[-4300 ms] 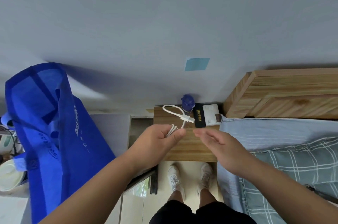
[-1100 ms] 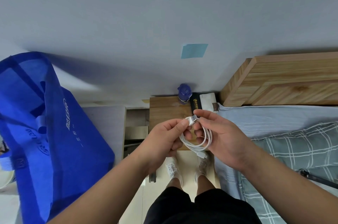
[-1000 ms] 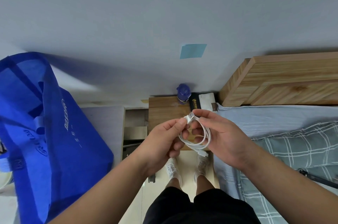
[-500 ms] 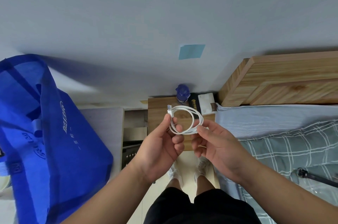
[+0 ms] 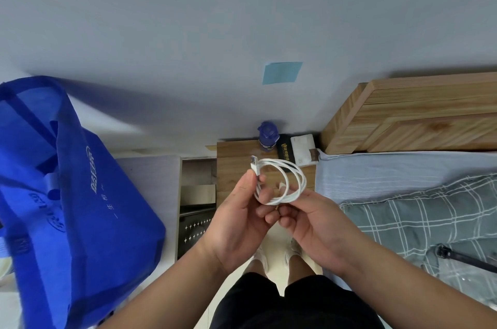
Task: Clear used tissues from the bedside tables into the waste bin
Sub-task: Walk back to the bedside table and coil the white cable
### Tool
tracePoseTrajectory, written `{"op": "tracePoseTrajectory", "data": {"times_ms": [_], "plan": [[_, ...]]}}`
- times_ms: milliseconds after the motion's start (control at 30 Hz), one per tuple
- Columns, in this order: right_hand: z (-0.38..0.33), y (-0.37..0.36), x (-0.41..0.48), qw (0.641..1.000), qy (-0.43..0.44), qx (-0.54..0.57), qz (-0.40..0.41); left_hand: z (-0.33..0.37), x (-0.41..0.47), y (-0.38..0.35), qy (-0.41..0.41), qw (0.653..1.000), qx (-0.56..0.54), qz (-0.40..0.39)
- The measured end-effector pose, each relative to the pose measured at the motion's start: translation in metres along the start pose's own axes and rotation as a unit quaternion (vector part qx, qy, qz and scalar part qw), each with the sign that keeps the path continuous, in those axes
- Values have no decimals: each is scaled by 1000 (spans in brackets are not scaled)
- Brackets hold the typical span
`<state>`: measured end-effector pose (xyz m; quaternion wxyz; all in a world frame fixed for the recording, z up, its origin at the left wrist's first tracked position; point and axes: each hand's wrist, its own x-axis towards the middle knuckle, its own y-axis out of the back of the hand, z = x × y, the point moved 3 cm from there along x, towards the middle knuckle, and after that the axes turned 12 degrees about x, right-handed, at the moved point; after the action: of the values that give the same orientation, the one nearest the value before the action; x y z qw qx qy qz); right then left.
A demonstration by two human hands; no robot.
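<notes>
Hands meet in the middle of the view, both closed on a coiled white cable [image 5: 285,181] held above a small wooden bench [image 5: 231,164]. No tissue and no waste bin can be made out anywhere in the view, so where they lie cannot be told.

The left hand [image 5: 239,218] comes up from the lower left with its palm turned inward, thumb and curled fingers pinching one side of the coil; the cable's plug end sticks up just above the thumb tip. The right hand [image 5: 317,221] reaches in from the lower right, palm partly up, its fingers bent and gripping the lower right arc of the loop. The fingertips of the two hands are touching or nearly so below the coil.

At the far edge of the bench, against the wall, stand a blue bottle [image 5: 267,135], a black pack [image 5: 284,147] just beside it and a white box [image 5: 304,150] next to that. A bed [image 5: 390,175] with a pale blue sheet and a grey checked cover lies just right of the bench, a wooden headboard [image 5: 419,119] at its far end. A large blue bag [image 5: 80,207] fills the left side. A light blue note [image 5: 282,72] is stuck on the wall above the bench.
</notes>
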<state>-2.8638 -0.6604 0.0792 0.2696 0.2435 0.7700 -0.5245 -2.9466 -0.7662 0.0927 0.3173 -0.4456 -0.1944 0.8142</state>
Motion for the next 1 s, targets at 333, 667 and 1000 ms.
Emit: {"op": "tracePoseTrajectory", "data": {"times_ms": [333,667,1000], "plan": [[-7,-7,-4,995,74,-46,-41,-3,-1,14,-41,968,154,192],[-20,9,7,978,157,-118,73,-8,-7,6,43,979,109,169],[-16,21,16,994,77,-81,15,12,-6,22,1,933,343,105]]}}
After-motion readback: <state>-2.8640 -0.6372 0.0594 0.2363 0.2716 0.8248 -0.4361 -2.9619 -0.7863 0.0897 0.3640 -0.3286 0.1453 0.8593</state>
